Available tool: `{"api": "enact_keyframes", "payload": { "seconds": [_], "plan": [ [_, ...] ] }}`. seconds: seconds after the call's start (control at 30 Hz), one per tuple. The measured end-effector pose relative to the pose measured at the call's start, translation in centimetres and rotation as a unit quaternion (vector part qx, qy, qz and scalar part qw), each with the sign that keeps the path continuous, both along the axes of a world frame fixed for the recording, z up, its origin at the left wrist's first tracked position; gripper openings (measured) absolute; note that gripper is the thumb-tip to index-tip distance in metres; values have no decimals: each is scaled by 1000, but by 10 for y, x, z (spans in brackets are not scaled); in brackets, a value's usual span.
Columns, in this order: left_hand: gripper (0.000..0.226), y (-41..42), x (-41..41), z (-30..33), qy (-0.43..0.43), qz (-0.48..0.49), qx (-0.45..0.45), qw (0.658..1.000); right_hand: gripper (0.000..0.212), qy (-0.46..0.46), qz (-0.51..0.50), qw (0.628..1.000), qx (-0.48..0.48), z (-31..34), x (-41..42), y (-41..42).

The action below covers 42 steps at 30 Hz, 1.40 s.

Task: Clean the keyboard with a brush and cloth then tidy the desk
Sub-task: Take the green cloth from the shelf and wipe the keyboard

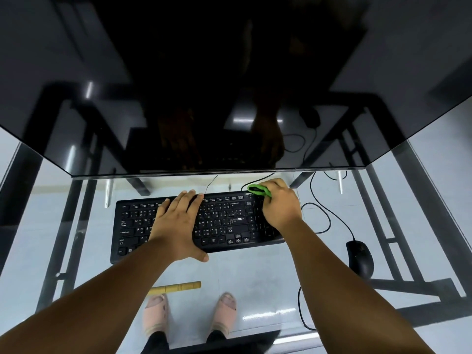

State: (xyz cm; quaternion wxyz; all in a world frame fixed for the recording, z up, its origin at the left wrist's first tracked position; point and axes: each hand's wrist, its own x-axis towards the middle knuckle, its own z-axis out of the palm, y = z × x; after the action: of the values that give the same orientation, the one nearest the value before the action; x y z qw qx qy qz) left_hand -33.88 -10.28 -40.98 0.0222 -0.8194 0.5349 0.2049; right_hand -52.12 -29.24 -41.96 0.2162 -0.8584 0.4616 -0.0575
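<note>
A black keyboard (222,221) lies on the glass desk (242,274) below the monitor. My left hand (176,226) rests flat on the keyboard's middle-left keys, fingers spread, thumb at the front edge. My right hand (279,205) is closed around a green cloth (258,189) and presses it on the keyboard's far right corner, over the number pad. A wooden brush handle (176,287) lies on the glass near the front edge; its bristle end is hidden behind my left forearm.
A large dark monitor (229,85) overhangs the back of the desk. A black mouse (360,256) sits to the right, its cable (329,213) looping beside the keyboard. Feet in pink slippers show through the glass.
</note>
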Motion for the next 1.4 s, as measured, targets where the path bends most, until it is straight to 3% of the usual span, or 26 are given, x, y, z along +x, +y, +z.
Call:
{"api": "enact_keyframes", "payload": {
  "seconds": [0.13, 0.3, 0.47, 0.7, 0.9, 1.17, 1.4],
  "plan": [
    [147, 1, -1, 1, -2, -16, -3, 1000, 41, 9, -4, 1000, 3, 1, -7, 4],
    [147, 2, -2, 2, -2, -17, -2, 1000, 43, -62, -63, 995, -55, 0, -11, 25],
    [147, 3, -1, 0, 7, -11, -7, 1000, 47, -56, 49, 995, -65, -2, -4, 43],
    [147, 3, -2, -1, 10, -7, -4, 1000, 45, -48, -126, 988, -72, -5, -8, 38],
    [147, 3, -1, -1, 12, -4, -6, 1000, 50, -63, 28, 995, -74, -1, 6, 48],
    [146, 3, -2, 0, 2, -5, 6, 1000, 50, -32, -105, 991, -78, -2, -4, 32],
    [146, 3, -2, 0, -2, -6, 14, 1000, 54, -59, 42, 995, -73, -2, 2, 40]
  ]
}}
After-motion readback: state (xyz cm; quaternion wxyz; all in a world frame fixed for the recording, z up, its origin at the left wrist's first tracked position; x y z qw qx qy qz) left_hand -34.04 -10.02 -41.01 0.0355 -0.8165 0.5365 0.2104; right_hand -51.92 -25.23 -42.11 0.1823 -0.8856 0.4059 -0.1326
